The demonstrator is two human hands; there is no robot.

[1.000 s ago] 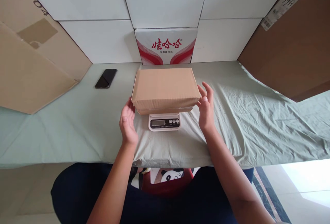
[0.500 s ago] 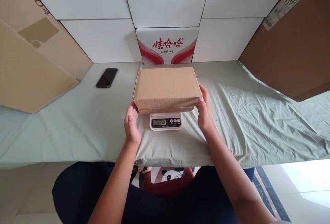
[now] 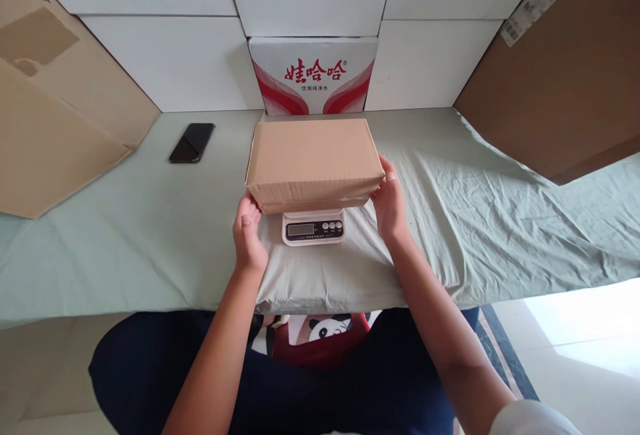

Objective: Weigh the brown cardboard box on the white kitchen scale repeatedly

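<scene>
Cardboard box sat on the scale, mid-desk near the front edge. Both hands closed in over the last second: left hand and right hand now clasped its ends, fingers curled. Box looked gripped for lifting.

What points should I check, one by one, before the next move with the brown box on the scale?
1. Left hand touches the near left corner of the cardboard box: ok.
2. Right hand touches the near right corner: ok.
3. Box sits level over the scale: ok.
4. Scale display readable: cannot tell, the digits are too small.
5. Box flaps closed on top: ok.
6. Phone lies apart from the box, on the green cloth: ok.
</scene>
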